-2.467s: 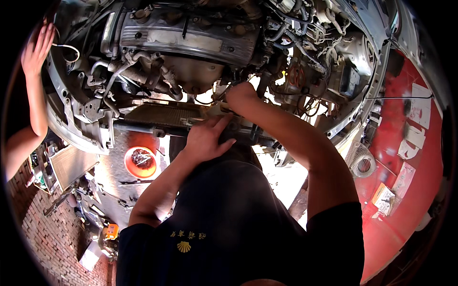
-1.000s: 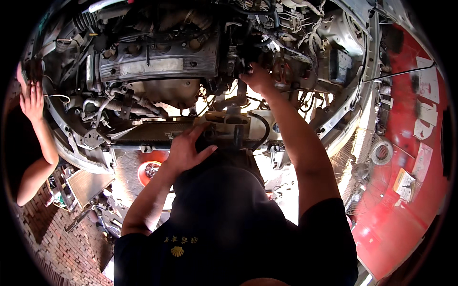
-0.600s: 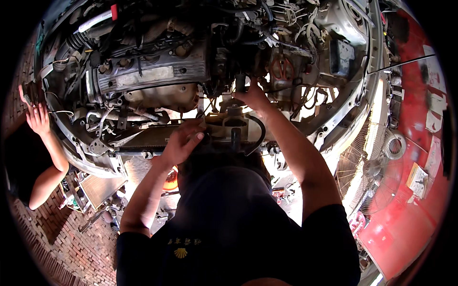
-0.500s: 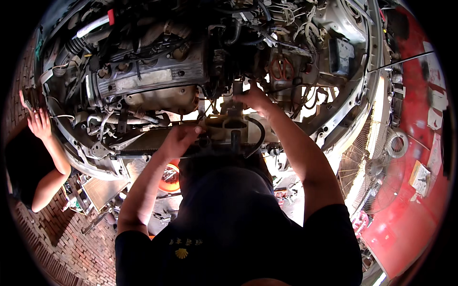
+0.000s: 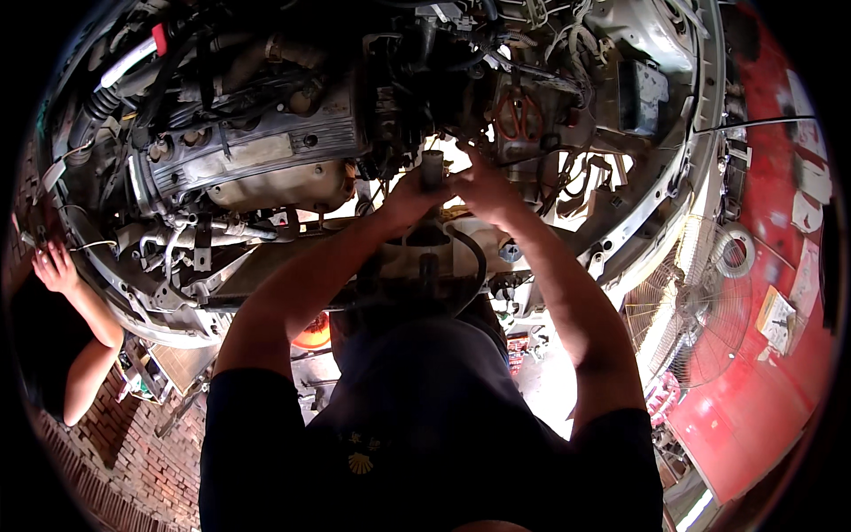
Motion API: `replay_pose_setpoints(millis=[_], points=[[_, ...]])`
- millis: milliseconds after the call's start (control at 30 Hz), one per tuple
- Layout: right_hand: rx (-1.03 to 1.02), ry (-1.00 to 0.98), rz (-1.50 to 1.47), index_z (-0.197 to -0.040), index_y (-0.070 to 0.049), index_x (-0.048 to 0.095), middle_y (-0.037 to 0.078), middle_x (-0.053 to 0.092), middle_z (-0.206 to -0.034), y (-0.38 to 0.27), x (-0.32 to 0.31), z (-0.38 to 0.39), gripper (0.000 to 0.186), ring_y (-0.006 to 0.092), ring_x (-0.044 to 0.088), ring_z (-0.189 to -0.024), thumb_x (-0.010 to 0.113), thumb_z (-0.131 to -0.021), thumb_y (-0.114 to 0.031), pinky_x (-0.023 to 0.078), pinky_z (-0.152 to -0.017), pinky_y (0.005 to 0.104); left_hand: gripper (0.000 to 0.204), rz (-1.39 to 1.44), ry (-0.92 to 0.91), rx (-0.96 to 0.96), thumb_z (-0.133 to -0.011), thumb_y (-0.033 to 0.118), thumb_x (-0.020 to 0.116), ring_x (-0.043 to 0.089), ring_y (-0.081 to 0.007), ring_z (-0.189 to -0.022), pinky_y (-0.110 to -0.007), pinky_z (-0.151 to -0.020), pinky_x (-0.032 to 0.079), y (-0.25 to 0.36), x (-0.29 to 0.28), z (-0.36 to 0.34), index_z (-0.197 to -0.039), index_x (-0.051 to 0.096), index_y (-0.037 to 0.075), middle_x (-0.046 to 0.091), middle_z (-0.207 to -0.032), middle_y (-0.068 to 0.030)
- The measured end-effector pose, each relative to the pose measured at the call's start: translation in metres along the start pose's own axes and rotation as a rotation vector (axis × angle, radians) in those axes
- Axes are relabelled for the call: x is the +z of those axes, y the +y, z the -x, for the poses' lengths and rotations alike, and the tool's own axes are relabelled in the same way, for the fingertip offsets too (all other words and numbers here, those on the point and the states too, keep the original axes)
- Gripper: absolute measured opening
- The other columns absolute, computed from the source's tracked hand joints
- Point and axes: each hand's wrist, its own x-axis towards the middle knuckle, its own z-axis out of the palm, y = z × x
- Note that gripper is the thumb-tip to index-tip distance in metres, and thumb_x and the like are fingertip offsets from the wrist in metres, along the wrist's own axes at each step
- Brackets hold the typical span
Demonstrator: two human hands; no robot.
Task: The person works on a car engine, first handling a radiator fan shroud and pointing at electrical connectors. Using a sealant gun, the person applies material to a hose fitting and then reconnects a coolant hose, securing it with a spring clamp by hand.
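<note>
A grey cylindrical part [image 5: 432, 165] stands upright in the engine bay, just beyond the front crossmember. My left hand [image 5: 409, 202] is closed around its lower side, though its fingertips are partly hidden. On the other side, my right hand [image 5: 489, 193] has its thumb against the part and its index finger bent upward beside it. The two hands nearly meet. Close below them lies the pale, dirty housing [image 5: 474, 248] at the front, with a black curved hose [image 5: 479, 262] at its right.
The engine cover [image 5: 257, 146] is at left, and orange-handled scissors or pliers [image 5: 519, 117] lie right of centre. Another person's hand [image 5: 58, 266] rests at the far-left car edge. A caged fan [image 5: 687, 306] and a red panel [image 5: 745, 426] stand at right.
My left hand has moved forward and right from the front crossmember to the grey part. My right hand stays beside that part. The view has shifted slightly.
</note>
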Motion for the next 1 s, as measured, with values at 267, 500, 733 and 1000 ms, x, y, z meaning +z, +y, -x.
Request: replay_pose_setpoints(millis=[267,500,733,1000], points=[[-0.006,-0.334,0.179,-0.143,0.001,0.053,0.017,0.073,-0.094,-0.043,-0.053,-0.019,0.051,0.0295,0.071,-0.085,0.062,-0.099,-0.023,0.057,-0.074,0.0423,0.038,-0.110,0.029,-0.068,-0.090,0.019,0.083,0.065,-0.0131,-0.096,-0.035,-0.086,0.056,0.014,0.005,-0.004,-0.121,0.069,0.001,0.073,-0.107,-0.0045],[-0.089,-0.379,0.508,-0.115,0.006,0.069,0.026,0.076,-0.095,-0.072,-0.042,-0.051,0.041,0.0394,0.076,-0.086,0.062,-0.093,-0.027,0.059,-0.077,0.0504,0.034,-0.433,0.099,0.171,-0.090,0.020,0.081,0.071,-0.0193,-0.088,-0.035,-0.080,0.057,0.009,0.004,-0.005,-0.116,0.071,0.002,0.075,-0.099,-0.0143],[0.396,-0.542,-0.260,-0.076,-0.003,0.064,0.005,0.056,-0.057,-0.089,-0.030,-0.046,0.026,0.0105,0.042,-0.043,0.062,-0.098,-0.017,0.028,-0.042,0.0287,0.035,-0.706,0.165,0.291,-0.084,0.029,0.083,0.075,-0.0322,-0.091,-0.043,-0.079,0.058,-0.012,0.003,-0.010,-0.107,0.072,0.006,0.076,-0.101,-0.0147],[0.187,-0.555,-0.268,-0.097,-0.001,0.070,0.005,0.062,-0.066,-0.071,-0.059,-0.019,0.016,0.0124,0.054,-0.055,0.064,-0.096,-0.015,0.041,-0.051,0.0301,0.045,-0.623,0.133,0.392,-0.089,0.041,0.079,0.074,-0.0379,-0.097,-0.046,-0.086,0.059,-0.032,-0.003,-0.013,-0.117,0.070,0.007,0.075,-0.105,-0.0197]])
